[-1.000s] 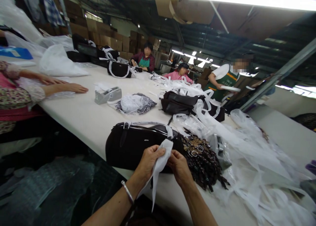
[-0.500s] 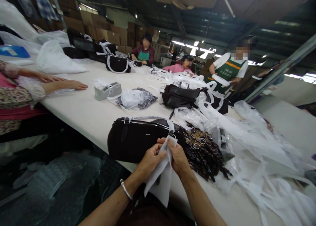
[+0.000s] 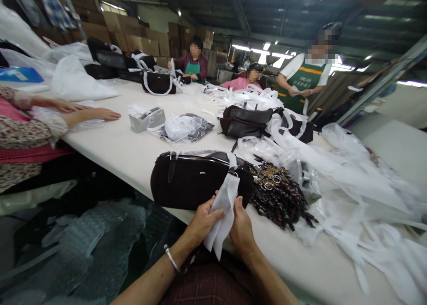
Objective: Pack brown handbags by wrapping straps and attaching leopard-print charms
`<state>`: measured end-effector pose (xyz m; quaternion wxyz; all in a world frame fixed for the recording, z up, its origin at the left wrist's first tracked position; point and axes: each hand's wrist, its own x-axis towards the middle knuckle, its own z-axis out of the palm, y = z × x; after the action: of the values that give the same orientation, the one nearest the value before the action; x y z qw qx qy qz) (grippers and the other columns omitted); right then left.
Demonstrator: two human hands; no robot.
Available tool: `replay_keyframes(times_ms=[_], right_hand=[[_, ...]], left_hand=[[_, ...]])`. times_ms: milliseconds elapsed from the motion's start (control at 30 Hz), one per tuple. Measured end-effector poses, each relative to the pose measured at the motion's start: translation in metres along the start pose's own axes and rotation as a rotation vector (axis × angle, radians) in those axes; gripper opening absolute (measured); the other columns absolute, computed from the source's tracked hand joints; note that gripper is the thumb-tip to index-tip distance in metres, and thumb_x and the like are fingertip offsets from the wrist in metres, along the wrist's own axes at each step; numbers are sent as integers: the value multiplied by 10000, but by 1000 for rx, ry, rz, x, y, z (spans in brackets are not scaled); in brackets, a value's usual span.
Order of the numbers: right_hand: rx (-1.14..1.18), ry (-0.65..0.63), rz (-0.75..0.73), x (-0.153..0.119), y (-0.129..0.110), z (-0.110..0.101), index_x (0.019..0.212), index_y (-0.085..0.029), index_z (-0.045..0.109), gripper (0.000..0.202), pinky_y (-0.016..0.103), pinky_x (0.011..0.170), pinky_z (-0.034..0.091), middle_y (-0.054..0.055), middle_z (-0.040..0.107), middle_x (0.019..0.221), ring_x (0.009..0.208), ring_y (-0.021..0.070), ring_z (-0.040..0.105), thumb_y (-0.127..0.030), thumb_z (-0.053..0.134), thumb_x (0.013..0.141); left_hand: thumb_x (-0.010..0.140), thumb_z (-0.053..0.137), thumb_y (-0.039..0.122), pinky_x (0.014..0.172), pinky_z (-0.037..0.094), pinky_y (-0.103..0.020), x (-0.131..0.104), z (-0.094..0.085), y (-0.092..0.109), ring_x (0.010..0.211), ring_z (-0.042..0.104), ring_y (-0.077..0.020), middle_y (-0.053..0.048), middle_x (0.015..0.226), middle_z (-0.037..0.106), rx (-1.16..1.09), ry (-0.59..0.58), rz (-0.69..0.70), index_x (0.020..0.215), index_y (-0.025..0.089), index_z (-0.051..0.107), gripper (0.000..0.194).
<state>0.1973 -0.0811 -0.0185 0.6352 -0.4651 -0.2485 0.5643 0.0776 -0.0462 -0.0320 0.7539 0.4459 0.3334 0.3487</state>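
The left hand (image 3: 204, 219) pinches the white sheet (image 3: 223, 211) between thumb and fingers; the right hand (image 3: 243, 231) closes lightly along its other edge. The sheet hangs in loose folds just below the metal ring (image 3: 235, 174) on the black bag (image 3: 190, 185), which sits at the near edge of the bench (image 3: 110, 149). Folding probably goes best with the edges lined up, layers smoothed flat and only a gentle pull on the ring. Dark tassels (image 3: 280, 200) lie beside the bag; a tape dispenser (image 3: 147, 119) stands beyond it.
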Motion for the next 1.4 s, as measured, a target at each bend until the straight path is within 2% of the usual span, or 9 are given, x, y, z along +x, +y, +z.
replay_keyframes(times_ms=[233,533,633,733,933,1100,1167,1267,1400], right_hand=[[-66,-34,-109,-1,16,14,1204,-186,676,570,379,998,487,113,690,1209,1072,239,662,-640,531,890],[-176,248,-140,7,20,31,1011,-126,722,595,337,804,557,118,756,969,830,232,713,-673,584,823],[-136,263,-143,11,26,31,995,-124,704,569,332,769,559,122,758,950,815,229,713,-657,601,822],[-87,269,-135,15,34,27,998,-130,683,539,314,721,555,117,762,922,778,214,711,-634,632,816],[-51,285,-113,17,35,25,980,-130,675,521,312,694,557,117,762,906,740,206,706,-609,698,778],[134,23,-40,15,9,23,1151,-174,641,618,374,835,570,131,720,1131,998,255,696,-696,582,824],[137,-55,-10,18,-1,23,1181,-169,634,622,364,800,582,128,720,1119,911,231,710,-682,583,834],[33,16,-48,24,-8,25,1103,-149,662,517,285,603,575,85,744,925,652,159,674,-548,733,782],[48,142,-102,29,-4,32,1029,-150,672,486,250,506,539,48,726,818,574,135,634,-527,774,740]], left_hand=[[863,609,328,964,451,-342,2,2,-3,1085,604,-259,-87,1116,680,319,47,244,1213,168,619,385],[875,590,258,952,482,-375,-18,-5,-21,1096,604,-230,-144,1387,498,385,260,391,1325,202,431,481],[903,554,265,1024,422,-382,-31,-12,-19,1201,533,-244,-118,1386,476,476,227,477,1098,207,571,204],[956,451,321,1027,392,-367,-36,-14,-11,1163,529,-233,-97,1223,559,539,141,410,911,199,618,211],[826,641,369,854,427,-298,-25,-6,-3,922,562,-201,-42,952,577,535,204,276,717,185,566,226],[826,614,364,741,394,-267,-23,-10,-11,758,525,-161,9,762,550,483,278,235,643,194,469,288],[819,614,364,701,375,-258,-23,-12,-14,710,495,-150,25,706,523,489,290,236,645,198,448,292],[819,614,346,695,368,-252,-22,-14,-19,719,491,-144,13,750,565,486,280,274,654,193,454,276],[812,654,381,660,374,-236,-19,-16,-27,701,483,-123,4,794,596,283,280,219,668,187,446,319]])
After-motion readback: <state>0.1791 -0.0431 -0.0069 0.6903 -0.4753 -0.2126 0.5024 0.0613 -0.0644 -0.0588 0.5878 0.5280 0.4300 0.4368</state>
